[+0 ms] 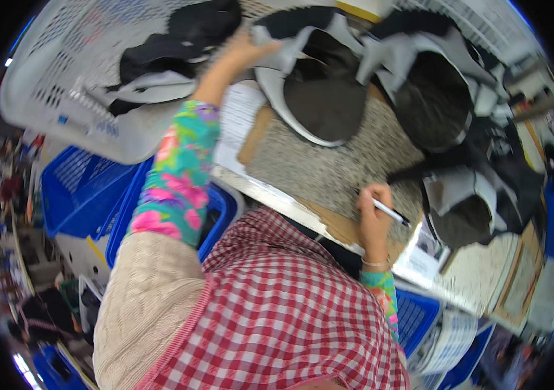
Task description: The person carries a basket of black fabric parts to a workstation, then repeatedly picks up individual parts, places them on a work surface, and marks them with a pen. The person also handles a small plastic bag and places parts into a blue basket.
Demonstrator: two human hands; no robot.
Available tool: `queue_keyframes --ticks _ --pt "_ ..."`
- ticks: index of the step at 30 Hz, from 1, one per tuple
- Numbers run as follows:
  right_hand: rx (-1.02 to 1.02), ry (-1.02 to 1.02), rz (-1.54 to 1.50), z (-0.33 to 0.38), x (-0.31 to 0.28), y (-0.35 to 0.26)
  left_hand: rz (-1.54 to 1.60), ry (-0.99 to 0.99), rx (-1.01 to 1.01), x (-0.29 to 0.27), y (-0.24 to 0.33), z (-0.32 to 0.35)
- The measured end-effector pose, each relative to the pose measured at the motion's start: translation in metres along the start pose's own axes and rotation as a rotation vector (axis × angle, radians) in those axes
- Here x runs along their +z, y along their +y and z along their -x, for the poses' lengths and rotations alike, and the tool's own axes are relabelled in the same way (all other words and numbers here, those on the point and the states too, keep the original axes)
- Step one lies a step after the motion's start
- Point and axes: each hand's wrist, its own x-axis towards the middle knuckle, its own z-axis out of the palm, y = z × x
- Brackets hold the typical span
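Shoe upper of pale grey panels, black top edge and dark brown oval lining (pixel 326 104): upper centre of the frame, on a speckled grey flat board (pixel 303 162), long axis roughly top to bottom. Bare left hand (pixel 244 52): at the upper's left edge, thumb over the grey panel, other fingers blurred or hidden; whether it grips or merely rests cannot be told. Bare right hand (pixel 375 214): right of centre, fingers closed round a slim white pen with black end (pixel 390 211), axis slanting upper left to lower right. Relation: the upper lies above and left of the pen, apart from it; the left hand is nearer, touching. Written matter: white printed paper sheet (pixel 239 120), left of the board, lines too blurred to read; white sheet with dark picture (pixel 422 255), lower right, illegible; white perforated plastic basket (pixel 95 133), upper left, small blue marks, illegible. No brand discernible.
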Motion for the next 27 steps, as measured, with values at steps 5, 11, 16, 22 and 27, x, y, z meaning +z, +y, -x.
queue_keyframes --ticks 5,11,16,22,27 --pt "-0.022 -0.072 -0.03 -0.004 0.007 -0.01 0.194 -0.18 -0.063 0.078 0.06 0.019" --pt "0.003 -0.077 0.057 -0.002 0.005 -0.01 0.601 -0.461 0.366 0.018 0.042 -0.005" --pt "-0.008 -0.08 0.112 0.0 0.004 -0.012 0.525 0.341 0.026 -0.101 -0.05 0.026" --pt "-0.006 -0.136 0.148 -0.005 0.006 -0.018 -0.64 0.577 0.338 -0.184 -0.137 0.059" --pt "0.01 -0.066 0.17 0.002 0.004 -0.007 -0.758 0.258 0.141 -0.196 -0.173 0.001"
